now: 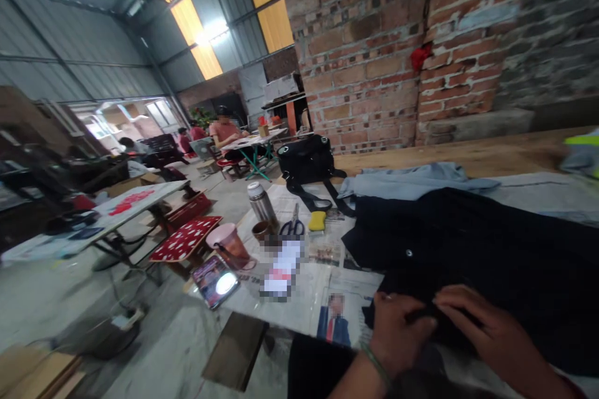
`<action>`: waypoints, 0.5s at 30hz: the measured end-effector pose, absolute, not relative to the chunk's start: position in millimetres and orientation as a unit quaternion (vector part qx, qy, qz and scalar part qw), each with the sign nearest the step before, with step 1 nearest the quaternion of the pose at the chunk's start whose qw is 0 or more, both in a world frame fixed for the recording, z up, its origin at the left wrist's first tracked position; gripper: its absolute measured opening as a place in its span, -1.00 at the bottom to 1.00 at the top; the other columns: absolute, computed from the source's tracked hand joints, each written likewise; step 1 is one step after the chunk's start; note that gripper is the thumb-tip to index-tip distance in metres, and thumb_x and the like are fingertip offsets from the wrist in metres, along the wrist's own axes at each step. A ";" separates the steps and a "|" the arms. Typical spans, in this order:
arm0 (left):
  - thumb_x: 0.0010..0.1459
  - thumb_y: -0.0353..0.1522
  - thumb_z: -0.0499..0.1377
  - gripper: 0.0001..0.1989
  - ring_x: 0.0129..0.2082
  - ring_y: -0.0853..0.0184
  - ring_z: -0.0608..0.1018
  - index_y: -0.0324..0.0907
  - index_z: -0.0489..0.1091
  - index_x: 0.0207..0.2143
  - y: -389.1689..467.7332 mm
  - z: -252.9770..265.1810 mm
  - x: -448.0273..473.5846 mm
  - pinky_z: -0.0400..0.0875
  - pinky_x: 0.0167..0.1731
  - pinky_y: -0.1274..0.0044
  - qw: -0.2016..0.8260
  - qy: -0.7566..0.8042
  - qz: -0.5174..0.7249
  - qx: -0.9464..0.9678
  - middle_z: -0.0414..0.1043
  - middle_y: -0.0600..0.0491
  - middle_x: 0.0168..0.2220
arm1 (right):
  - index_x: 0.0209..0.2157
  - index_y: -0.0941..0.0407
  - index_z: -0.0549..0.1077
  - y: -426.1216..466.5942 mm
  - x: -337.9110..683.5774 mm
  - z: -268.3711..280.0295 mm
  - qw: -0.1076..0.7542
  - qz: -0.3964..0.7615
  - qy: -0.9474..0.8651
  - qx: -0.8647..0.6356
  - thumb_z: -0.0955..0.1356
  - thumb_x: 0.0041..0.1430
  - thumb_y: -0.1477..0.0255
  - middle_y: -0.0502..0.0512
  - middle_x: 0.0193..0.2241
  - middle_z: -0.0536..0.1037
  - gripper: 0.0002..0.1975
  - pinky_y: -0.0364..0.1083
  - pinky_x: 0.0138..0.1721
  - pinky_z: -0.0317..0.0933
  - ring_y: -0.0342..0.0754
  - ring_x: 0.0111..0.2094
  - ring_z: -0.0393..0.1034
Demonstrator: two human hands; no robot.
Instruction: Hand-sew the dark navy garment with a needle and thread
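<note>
A black garment [515, 243] lies spread over the newspaper-covered table, with a small round shiny button or snap [409, 254] showing on it. At its near edge, my left hand [400, 330], with a band on the wrist, pinches the dark cloth between thumb and fingers. Just to the right, my right hand [489, 324] has its fingertips pressed together on the same cloth. A small gap separates the two hands. Anything tiny between the fingertips is too dark and blurred to make out.
Left on the table are a phone [215, 280], a pink cup [229, 246], a steel thermos [262, 206], scissors [292, 227], a yellow sponge-like block [317, 221] and a black bag [306, 159]. Grey-blue cloth [407, 181] lies behind the garment. A person [227, 131] sits farther off.
</note>
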State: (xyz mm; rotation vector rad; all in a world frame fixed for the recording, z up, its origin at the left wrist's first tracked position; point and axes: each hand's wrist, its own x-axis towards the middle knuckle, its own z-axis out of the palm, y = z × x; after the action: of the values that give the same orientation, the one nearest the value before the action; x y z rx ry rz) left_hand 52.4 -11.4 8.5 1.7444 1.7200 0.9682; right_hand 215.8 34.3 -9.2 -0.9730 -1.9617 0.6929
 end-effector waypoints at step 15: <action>-0.10 -0.39 0.21 -0.87 -0.36 0.32 0.41 -0.10 0.52 -0.42 -6.5 8.0 46.6 0.27 -0.30 0.53 0.304 0.659 0.378 0.575 0.43 0.12 -0.50 | -0.38 0.12 0.36 60.3 207.7 53.6 0.471 0.536 -0.567 -0.413 0.31 0.04 0.20 0.07 -0.42 0.51 -0.74 -0.14 -0.48 0.27 -0.12 -0.51 0.39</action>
State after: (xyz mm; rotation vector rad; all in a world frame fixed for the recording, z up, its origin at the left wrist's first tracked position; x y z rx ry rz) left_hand 46.6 -6.5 8.0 1.5228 1.7473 1.0003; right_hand 207.7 60.3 53.6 -1.0110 -1.3885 1.3124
